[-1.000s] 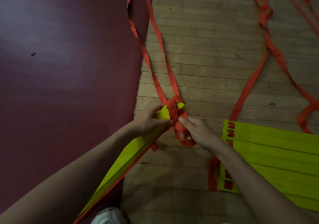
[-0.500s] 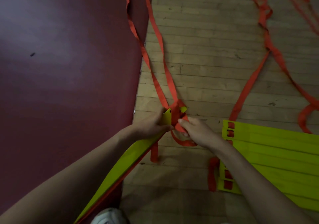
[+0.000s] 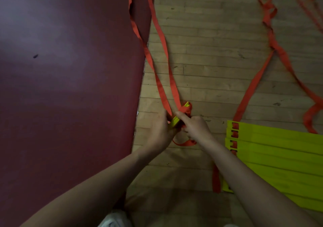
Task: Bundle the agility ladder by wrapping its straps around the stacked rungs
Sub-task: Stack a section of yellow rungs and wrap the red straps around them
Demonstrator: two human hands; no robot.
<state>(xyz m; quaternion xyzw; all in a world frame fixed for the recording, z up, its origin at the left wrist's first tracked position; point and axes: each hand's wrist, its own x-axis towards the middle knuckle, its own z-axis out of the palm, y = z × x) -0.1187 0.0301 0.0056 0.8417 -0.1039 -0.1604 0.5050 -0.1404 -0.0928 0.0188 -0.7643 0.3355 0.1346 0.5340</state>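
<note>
Mid-frame, my left hand (image 3: 160, 130) has its fingers clamped round the stacked rungs (image 3: 174, 121); my right hand (image 3: 196, 128) has its fingers pinching the orange strap (image 3: 172, 81).

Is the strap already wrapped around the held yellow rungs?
Partly wrapped: the orange strap loops one end of the rung stack, but two long lengths trail loose across the floor.

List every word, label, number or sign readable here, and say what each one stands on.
None: no text can be read anywhere in the head view.
The flat yellow plastic rungs on the floor, the held yellow rung bundle, the orange webbing straps, the dark red mat and the wooden plank floor all show unprinted surfaces.
</note>
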